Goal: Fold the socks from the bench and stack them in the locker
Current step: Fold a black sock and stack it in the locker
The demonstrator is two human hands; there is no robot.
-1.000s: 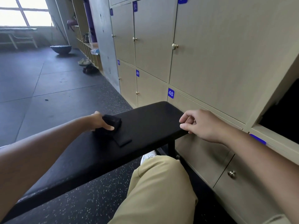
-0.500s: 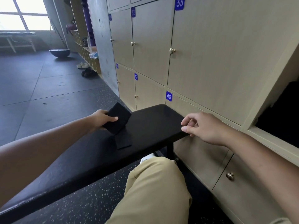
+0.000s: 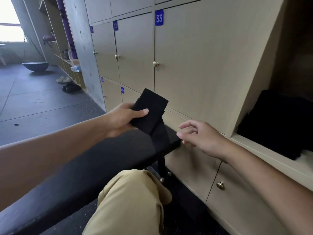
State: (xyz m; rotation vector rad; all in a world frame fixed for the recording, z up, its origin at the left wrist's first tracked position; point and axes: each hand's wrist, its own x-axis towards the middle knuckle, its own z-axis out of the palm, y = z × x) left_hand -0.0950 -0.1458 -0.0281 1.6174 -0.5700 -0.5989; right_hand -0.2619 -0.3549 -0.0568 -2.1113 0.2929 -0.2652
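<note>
My left hand (image 3: 124,117) grips a folded black sock (image 3: 149,110), lifted above the far end of the black bench (image 3: 94,165); part of the sock hangs down toward the bench top. My right hand (image 3: 199,136) hovers just past the bench's end with fingers loosely spread, holding nothing. The open locker (image 3: 277,146) is at the right, with dark folded cloth (image 3: 279,124) lying inside it.
Closed beige lockers (image 3: 194,61) with brass knobs fill the wall ahead. My knee in tan trousers (image 3: 133,200) is below the bench. Shoes (image 3: 63,79) and a blue half-ball (image 3: 35,66) lie on the dark floor at the far left.
My left hand has lifted the folded sock off the bench and carried it up and to the right. My right hand has come off the bench's end and opened.
</note>
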